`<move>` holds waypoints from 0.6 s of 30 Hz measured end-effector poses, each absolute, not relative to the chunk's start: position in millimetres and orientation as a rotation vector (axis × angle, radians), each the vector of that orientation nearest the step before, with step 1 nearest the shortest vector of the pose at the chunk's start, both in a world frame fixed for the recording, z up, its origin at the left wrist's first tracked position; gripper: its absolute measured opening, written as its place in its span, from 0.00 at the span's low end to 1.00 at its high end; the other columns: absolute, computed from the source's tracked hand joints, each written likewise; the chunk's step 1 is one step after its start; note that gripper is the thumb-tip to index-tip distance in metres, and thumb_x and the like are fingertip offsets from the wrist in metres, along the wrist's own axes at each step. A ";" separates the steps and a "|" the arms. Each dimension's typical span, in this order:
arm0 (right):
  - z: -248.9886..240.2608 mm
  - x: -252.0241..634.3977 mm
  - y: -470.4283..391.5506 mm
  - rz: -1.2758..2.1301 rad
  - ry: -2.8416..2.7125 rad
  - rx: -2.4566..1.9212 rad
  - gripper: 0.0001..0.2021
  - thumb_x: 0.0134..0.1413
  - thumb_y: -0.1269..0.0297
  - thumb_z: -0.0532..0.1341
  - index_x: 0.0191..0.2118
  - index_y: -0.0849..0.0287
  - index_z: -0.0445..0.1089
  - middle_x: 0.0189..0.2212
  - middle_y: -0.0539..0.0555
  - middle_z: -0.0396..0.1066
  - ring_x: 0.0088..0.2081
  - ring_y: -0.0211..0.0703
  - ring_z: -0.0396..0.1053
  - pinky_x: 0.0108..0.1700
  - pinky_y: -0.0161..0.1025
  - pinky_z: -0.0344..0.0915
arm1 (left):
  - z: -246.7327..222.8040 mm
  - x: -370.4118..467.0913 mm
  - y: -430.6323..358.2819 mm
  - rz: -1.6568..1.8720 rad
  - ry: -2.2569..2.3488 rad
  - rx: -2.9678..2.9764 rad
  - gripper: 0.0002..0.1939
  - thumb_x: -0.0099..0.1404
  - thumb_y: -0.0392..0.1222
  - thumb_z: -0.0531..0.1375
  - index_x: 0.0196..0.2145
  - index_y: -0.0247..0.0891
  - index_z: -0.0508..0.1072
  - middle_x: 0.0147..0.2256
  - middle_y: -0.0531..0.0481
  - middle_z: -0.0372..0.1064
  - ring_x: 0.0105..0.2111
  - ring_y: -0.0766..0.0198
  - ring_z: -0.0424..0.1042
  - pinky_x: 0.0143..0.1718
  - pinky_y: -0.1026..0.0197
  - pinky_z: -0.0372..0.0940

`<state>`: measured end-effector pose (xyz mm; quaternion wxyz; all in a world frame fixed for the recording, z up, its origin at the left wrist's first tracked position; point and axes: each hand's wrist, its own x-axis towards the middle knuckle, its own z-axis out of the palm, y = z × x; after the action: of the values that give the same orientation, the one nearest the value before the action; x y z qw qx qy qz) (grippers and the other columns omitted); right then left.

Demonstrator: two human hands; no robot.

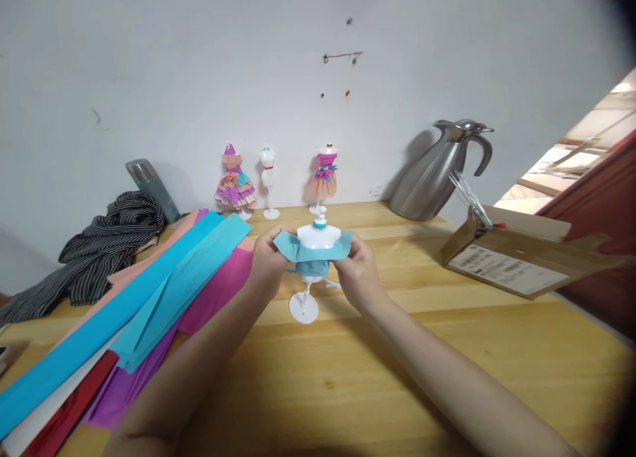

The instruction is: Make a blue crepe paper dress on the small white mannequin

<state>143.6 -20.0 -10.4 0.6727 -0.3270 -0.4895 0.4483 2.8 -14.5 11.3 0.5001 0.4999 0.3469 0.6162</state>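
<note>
A small white dress form (pixel 318 236) stands on a round white base, with a teal band at its neck and light blue paper around its lower body. Across its chest lies a light blue paper strip (pixel 320 253). My left hand (pixel 269 255) pinches the strip's left end, and my right hand (pixel 358 269) pinches the right end. The strip touches the front of the form and its ends stick out to both sides. A small white item shows near my right fingers, partly hidden.
Coloured paper sheets (pixel 199 271) spread over the table's left side beside a striped cloth (pixel 114 238) and a bottle (pixel 153 191). Three small dress forms stand by the wall, one in a ruffled dress (pixel 236 187). A metal jug (pixel 432 175) and cardboard box (pixel 517 258) are right.
</note>
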 end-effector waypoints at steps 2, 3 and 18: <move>-10.4 143.7 -20.1 1.025 -1.102 -0.740 0.09 0.35 0.66 0.70 0.26 0.56 0.70 0.23 0.46 0.67 0.28 0.38 0.62 0.34 0.37 0.61 | 12.7 3.9 -15.0 1.489 0.875 1.211 0.05 0.44 0.35 0.61 0.21 0.36 0.67 0.18 0.59 0.59 0.20 0.72 0.56 0.22 0.68 0.51; -9.9 143.6 -20.4 1.031 -1.103 -0.744 0.09 0.35 0.66 0.70 0.26 0.56 0.70 0.23 0.46 0.67 0.28 0.39 0.62 0.34 0.37 0.61 | 13.5 4.5 -15.2 1.487 0.895 1.209 0.05 0.44 0.36 0.61 0.21 0.36 0.67 0.18 0.59 0.59 0.20 0.72 0.56 0.22 0.68 0.52; -1.2 146.2 -22.8 0.964 -1.083 -0.790 0.12 0.31 0.68 0.71 0.25 0.56 0.68 0.24 0.46 0.68 0.27 0.37 0.61 0.31 0.35 0.60 | 11.6 3.1 -14.5 1.468 0.884 1.239 0.12 0.46 0.32 0.62 0.31 0.35 0.77 0.26 0.53 0.72 0.23 0.70 0.64 0.27 0.67 0.61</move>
<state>146.2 -22.8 -1.2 0.6781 -0.3518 -0.4819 0.4292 3.1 -14.5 11.6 0.4913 0.5104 0.3641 0.6046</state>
